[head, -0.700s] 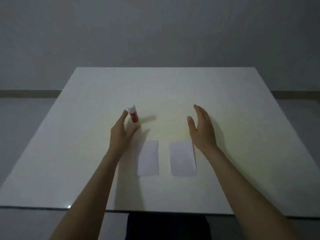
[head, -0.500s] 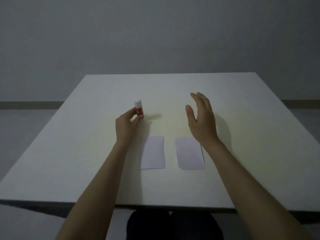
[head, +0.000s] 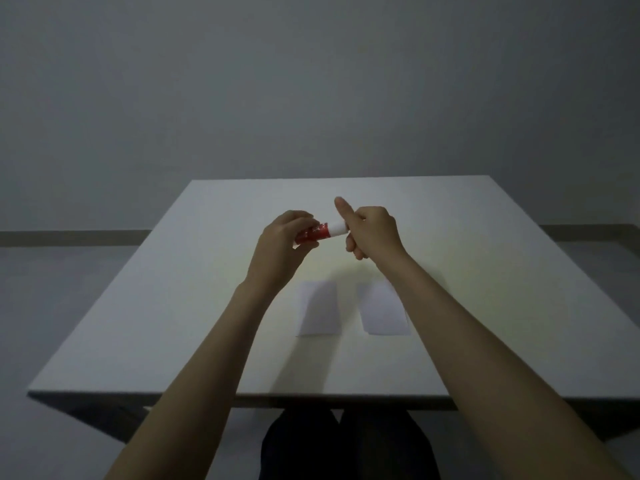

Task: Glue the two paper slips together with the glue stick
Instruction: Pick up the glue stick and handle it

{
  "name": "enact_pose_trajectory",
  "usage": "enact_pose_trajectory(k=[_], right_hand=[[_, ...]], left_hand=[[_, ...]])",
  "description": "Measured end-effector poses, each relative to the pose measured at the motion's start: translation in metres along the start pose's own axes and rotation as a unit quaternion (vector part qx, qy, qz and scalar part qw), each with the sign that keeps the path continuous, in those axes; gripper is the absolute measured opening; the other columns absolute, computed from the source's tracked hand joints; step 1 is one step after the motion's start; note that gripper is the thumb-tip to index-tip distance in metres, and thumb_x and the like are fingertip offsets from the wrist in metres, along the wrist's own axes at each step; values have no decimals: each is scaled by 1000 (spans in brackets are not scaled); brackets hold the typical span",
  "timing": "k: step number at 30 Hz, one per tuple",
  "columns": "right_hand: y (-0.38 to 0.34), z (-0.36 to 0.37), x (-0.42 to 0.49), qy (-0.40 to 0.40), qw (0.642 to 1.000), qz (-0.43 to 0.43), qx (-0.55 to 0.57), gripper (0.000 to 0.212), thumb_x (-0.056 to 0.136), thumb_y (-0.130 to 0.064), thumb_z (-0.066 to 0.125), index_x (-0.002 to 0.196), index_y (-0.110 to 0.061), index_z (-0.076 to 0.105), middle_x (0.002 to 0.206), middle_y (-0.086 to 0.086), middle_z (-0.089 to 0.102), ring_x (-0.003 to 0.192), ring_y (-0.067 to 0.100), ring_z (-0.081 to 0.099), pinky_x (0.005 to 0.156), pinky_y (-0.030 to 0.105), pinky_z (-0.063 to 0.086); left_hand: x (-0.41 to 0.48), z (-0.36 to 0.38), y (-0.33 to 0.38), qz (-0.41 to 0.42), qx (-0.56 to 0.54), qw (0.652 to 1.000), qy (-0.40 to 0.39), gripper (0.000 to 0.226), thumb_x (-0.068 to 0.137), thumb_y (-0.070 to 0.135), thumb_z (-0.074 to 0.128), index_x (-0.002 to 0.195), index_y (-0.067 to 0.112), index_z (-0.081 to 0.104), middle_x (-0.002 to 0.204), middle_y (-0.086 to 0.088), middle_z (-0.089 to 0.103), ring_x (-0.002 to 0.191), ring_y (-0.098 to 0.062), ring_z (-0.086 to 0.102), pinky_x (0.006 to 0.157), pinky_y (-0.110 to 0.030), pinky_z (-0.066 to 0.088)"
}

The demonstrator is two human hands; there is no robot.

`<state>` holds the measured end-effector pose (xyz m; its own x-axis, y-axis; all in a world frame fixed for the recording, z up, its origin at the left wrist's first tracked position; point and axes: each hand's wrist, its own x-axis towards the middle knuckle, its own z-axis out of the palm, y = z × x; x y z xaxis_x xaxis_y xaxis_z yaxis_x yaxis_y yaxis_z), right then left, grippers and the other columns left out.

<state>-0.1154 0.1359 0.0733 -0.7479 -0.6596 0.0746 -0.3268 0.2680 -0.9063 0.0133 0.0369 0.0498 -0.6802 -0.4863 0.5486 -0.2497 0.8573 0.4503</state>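
Your left hand [head: 282, 242] is raised above the white rectangular surface [head: 194, 299], fingers [head: 298, 216] curled shut around the red end of the small red-and-white cylindrical glue stick [head: 320, 233]. The stick lies roughly horizontal in the air, red body to the left, white cap [head: 337, 228] to the right. The white print on the red label is too blurred to read.

Your right hand [head: 374, 233] meets the stick at the cap end: fingers closed on the white cap, thumb [head: 343, 207] sticking up. Both hands hold the same stick, one at each end, well above the surface.

Below the hands, two white rectangular paper slips lie flat on the surface, side by side, apart with a gap between them. The left slip [head: 318, 308] sits partly in your left forearm's shadow. Your right forearm covers the right edge of the right slip [head: 382, 308]. Neither slip is touched by a hand.
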Motion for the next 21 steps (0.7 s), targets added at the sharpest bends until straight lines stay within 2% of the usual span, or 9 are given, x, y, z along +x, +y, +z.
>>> enact_pose_trajectory(k=[4, 6, 8, 9, 11, 13, 16, 18, 21], right_hand=[[-1, -6, -3, -106, 991, -45, 64, 10, 86, -16, 63, 91, -12, 56, 87, 7, 62, 63, 17, 63, 57, 24, 50], [1, -7, -5, -128, 987, -79, 52, 35, 82, -18, 69, 112, -17, 51, 103, 1, 54, 82, 20, 61, 66, 25, 51], [0, -7, -6, -99, 994, -52, 16, 44, 79, -41, 69, 113, -19, 52, 97, -2, 57, 77, 15, 63, 64, 28, 53], [-1, -6, -7, -81, 996, -44, 4, 38, 81, -48, 64, 100, -16, 56, 85, -1, 62, 64, 13, 63, 57, 28, 52], [-2, -5, -6, -66, 996, -55, 5, 29, 87, -40, 59, 78, -13, 60, 63, 2, 63, 44, 11, 57, 49, 27, 47], [-2, -6, -5, -104, 990, -87, 45, 8, 88, -21, 61, 90, -14, 62, 72, 2, 62, 54, 12, 60, 53, 27, 52], [0, -9, -3, -145, 984, -72, 71, 29, 86, -27, 64, 112, -17, 56, 93, 6, 62, 71, 17, 65, 65, 30, 57], [1, -8, -3, -100, 990, -58, 82, 25, 88, -30, 62, 101, -9, 60, 84, 12, 65, 62, 20, 65, 62, 32, 57], [7, -10, 0, -42, 992, -94, 73, 7, 86, -9, 62, 93, -6, 64, 78, 3, 65, 63, 21, 67, 67, 31, 60]], left_hand=[[-2, -7, 3, -6, 35, 999, 23, 31, 76, 13, 73, 107, 10, 70, 101, -9, 73, 91, -26, 62, 76, -24, 41], [-3, -7, 4, -9, 36, 999, 26, 30, 78, 14, 72, 108, 10, 70, 101, -8, 73, 91, -26, 62, 75, -24, 41], [-4, -7, 8, -2, 38, 999, 29, 30, 78, 14, 72, 108, 10, 69, 101, -7, 73, 91, -25, 62, 75, -26, 43], [-4, -7, 9, 1, 42, 999, 33, 30, 78, 13, 72, 108, 10, 69, 101, -8, 72, 91, -26, 62, 76, -28, 45], [-3, -8, 10, 5, 49, 998, 40, 30, 78, 13, 72, 107, 10, 69, 100, -8, 72, 90, -26, 62, 75, -30, 47], [-2, -9, 8, 1, 51, 997, 49, 28, 78, 13, 72, 106, 10, 69, 100, -8, 72, 89, -25, 63, 74, -26, 44], [0, -10, 7, -7, 51, 997, 50, 29, 79, 14, 72, 108, 10, 68, 101, -8, 72, 90, -25, 63, 75, -26, 43], [0, -7, 7, -7, 53, 998, 40, 30, 79, 15, 72, 108, 11, 67, 100, -7, 71, 88, -25, 62, 73, -26, 43], [-2, -1, 6, -24, 43, 999, 17, 34, 79, 17, 71, 112, 13, 65, 100, -6, 71, 87, -25, 63, 71, -25, 41]])
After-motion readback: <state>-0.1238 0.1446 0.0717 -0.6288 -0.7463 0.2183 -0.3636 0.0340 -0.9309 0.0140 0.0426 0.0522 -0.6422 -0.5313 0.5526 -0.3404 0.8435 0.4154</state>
